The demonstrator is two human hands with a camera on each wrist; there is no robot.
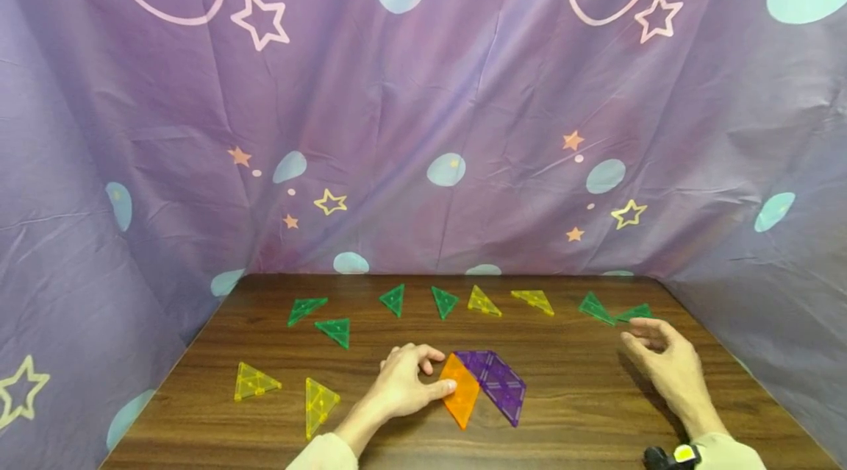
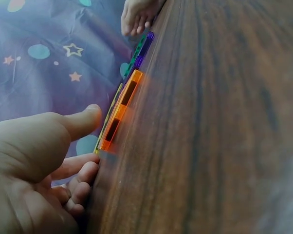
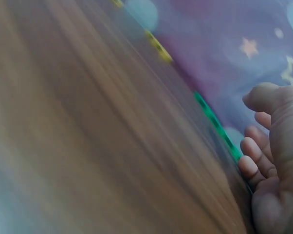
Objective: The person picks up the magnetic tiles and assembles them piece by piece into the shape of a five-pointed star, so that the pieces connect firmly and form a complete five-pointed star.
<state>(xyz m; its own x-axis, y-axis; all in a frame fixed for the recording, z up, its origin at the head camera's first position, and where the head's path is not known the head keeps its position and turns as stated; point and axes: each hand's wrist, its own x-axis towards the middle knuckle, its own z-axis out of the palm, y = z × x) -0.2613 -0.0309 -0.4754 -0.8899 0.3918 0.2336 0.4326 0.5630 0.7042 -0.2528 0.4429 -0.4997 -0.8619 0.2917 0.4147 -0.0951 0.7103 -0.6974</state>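
Note:
My left hand [image 1: 406,382] lies beside a flat orange diamond-shaped piece [image 1: 461,400], its thumb over the piece's left side. In the left wrist view, the thumb and index finger of that hand [image 2: 39,161] are apart at the near end of the orange piece [image 2: 122,109]. A purple translucent shape [image 1: 503,387] of flat tiles adjoins the orange one on the right. At the far right, my right hand [image 1: 671,371] has loosely bent fingers beside a green triangular tile [image 1: 637,313], partly hiding it. Whether the fingers touch it I cannot tell.
Other green triangles [image 1: 333,330] and yellow triangles [image 1: 254,383] lie flat and spread over the brown wooden table [image 1: 569,448], several along the back. A purple patterned cloth [image 1: 397,124] hangs behind it and at both sides.

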